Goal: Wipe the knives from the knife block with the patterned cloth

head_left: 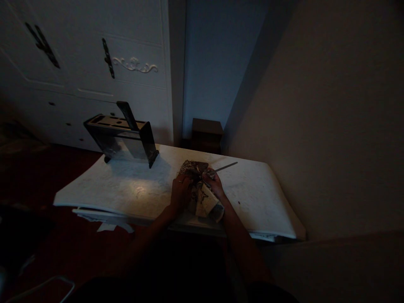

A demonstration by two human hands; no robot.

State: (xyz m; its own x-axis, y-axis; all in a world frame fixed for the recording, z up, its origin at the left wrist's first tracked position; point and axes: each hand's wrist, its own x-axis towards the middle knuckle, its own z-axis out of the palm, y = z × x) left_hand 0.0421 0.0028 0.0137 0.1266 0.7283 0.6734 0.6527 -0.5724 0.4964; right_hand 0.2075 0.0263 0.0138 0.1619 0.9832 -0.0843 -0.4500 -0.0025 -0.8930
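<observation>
A crumpled patterned cloth [205,198], dark brown and cream, is bunched between my two hands over the white tabletop. My left hand [181,191], with a ring on one finger, is closed on the cloth's left side. On the other side, my right hand [215,183] has its fingers curled round a fold of it. A thin, straight, blade-like strip [226,166] sticks out to the right, just beyond my right hand; its other end is hidden, and I cannot tell whether it is held or lies on the table.
A knife block [126,145] with one black-handled knife [127,114] stands at the table's back left. The white table [252,189] has a worn, peeling front edge. Behind it are white cabinets [135,25] and a small dark box [206,128]; a wall [331,126] rises at right.
</observation>
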